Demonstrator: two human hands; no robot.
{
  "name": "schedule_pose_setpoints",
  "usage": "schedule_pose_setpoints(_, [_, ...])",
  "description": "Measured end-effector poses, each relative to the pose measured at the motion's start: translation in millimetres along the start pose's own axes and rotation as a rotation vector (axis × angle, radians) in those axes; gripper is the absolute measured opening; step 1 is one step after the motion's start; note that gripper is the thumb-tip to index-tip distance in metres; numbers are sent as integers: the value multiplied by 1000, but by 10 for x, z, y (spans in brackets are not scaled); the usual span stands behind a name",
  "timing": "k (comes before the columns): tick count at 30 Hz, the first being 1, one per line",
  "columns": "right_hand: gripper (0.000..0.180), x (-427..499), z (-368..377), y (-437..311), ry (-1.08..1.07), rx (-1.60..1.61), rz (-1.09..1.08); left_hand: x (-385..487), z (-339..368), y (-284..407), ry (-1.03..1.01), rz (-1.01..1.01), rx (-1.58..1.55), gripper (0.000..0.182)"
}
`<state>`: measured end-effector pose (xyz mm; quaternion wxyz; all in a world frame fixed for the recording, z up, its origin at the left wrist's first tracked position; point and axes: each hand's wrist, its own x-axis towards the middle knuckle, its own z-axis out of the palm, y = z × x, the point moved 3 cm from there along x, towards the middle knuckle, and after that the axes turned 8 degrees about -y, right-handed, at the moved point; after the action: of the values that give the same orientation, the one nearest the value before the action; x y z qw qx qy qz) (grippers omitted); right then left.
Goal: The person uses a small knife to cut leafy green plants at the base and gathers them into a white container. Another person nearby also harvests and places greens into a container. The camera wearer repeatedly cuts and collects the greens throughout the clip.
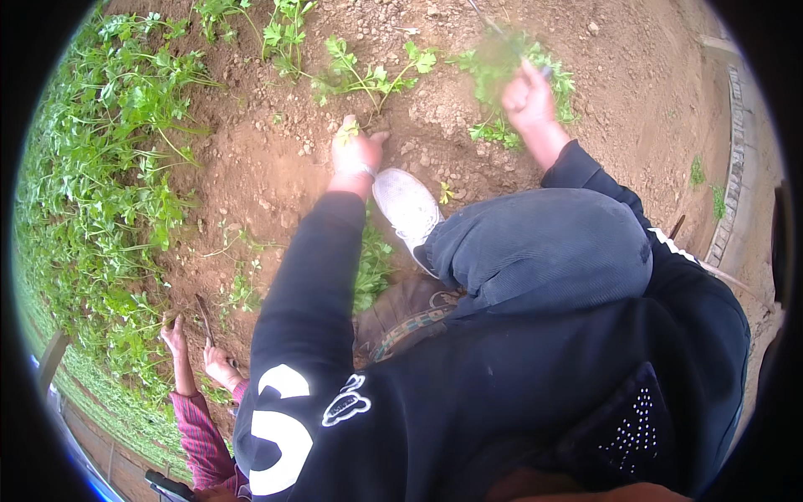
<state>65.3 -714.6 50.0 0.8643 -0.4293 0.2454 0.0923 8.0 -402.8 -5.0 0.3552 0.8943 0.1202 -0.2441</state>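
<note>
My left hand (pixel 357 150) is low over the soil beside the stem base of a leafy green plant (pixel 376 78) that looks like celery or parsley. A small yellowish leaf (pixel 349 130) shows against its fingers; whether they grip it is unclear. My right hand (pixel 530 103) is closed around the handle of a thin-bladed hand tool (pixel 486 16), blurred, its blade pointing away from me. Under and around that hand lies a bunch of cut-looking greens (pixel 495 75), partly blurred. My white shoe (pixel 408 201) stands on the soil between both hands.
A dense bed of the same greens (pixel 106 157) fills the left side. At lower left, another person's hands (pixel 219 364) work at its edge with a blade (pixel 204 317). More greens (pixel 373 263) lie behind my left forearm. A brick edging (pixel 734 157) runs along the right.
</note>
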Motion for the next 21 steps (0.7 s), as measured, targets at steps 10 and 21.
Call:
schedule_pose_setpoints(10, [23, 15, 124, 49, 28, -243, -78, -581, -1701, -841, -326, -72, -325, 22])
schedule_pose_setpoints(21, [24, -46, 292, 120, 66, -286, -79, -2216, -1169, -2438, -181, 59, 730, 21])
